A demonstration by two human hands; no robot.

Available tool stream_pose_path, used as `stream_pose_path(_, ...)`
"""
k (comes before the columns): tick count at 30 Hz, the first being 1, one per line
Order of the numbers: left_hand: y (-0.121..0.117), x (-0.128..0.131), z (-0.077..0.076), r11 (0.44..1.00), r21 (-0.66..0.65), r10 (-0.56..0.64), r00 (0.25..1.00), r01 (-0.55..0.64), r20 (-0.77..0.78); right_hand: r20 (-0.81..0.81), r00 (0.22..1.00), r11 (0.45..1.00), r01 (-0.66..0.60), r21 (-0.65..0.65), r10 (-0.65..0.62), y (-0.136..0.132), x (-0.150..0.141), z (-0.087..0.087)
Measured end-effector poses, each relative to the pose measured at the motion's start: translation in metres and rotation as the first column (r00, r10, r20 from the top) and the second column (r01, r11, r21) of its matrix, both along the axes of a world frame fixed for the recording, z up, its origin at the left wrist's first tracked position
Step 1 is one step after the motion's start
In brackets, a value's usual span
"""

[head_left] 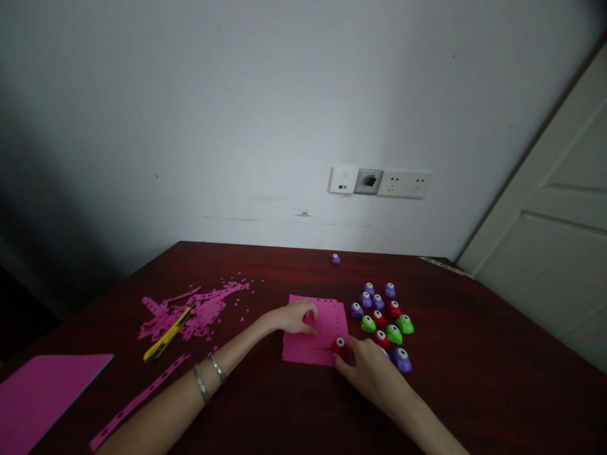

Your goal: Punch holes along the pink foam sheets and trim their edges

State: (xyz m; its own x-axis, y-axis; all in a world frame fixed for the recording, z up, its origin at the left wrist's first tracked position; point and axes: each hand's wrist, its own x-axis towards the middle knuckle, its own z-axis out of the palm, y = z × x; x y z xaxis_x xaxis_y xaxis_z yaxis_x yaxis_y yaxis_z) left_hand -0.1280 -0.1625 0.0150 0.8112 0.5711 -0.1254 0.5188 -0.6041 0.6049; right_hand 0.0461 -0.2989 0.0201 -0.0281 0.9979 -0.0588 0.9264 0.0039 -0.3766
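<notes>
A small pink paper sheet with punched holes along its right edge lies on the dark wooden table. My left hand rests on the sheet's left part with fingers curled, pressing it down. My right hand has its fingers wrapped round a red craft punch that sits on the sheet's lower right corner. Just right of the sheet lies a cluster of several purple, red and green punches.
Pink paper scraps and a yellow utility knife lie at the left. A long punched strip and a larger pink sheet sit near the front left. One purple punch stands alone near the wall. A door is at right.
</notes>
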Motion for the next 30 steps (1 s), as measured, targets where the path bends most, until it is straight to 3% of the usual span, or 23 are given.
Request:
stream_pose_path(7,0.001,-0.001,-0.001,1.0,-0.001,0.001,1.0,-0.001,0.03,0.013,1.0,0.999,0.006,0.048,-0.006,0.001,0.003,-0.002)
stream_pose_path(10,0.003,-0.002,0.005,0.995,-0.104,0.005,0.992,0.008,0.123,0.006,1.0,0.994,0.007,0.109,-0.007,0.0,0.006,-0.003)
stream_pose_path(12,0.006,-0.003,0.011,0.988,-0.147,0.071,0.976,-0.041,0.205,-0.008,1.0,0.987,0.003,0.159,-0.001,-0.001,0.007,-0.003)
stream_pose_path(15,0.012,-0.009,0.022,0.977,-0.028,0.21,0.94,-0.211,0.268,-0.028,1.0,0.971,0.005,0.238,0.001,0.0,0.009,-0.004)
stream_pose_path(19,0.021,-0.02,0.029,0.889,0.23,0.351,0.913,-0.395,0.209,-0.11,0.994,0.941,0.024,0.336,0.014,0.002,0.012,-0.002)
stream_pose_path(22,0.026,-0.028,0.026,0.86,0.323,0.354,0.917,-0.396,0.181,-0.165,0.986,0.916,0.052,0.397,0.016,0.003,0.013,0.0)
stream_pose_path(26,0.03,-0.032,0.015,0.906,0.312,0.271,0.958,-0.287,0.094,-0.198,0.98,0.905,0.073,0.418,0.013,0.002,0.015,0.003)
stream_pose_path(30,0.029,-0.031,0.015,0.884,0.316,0.352,0.935,-0.346,0.038,-0.203,0.979,0.887,0.07,0.457,0.028,0.0,0.016,0.007)
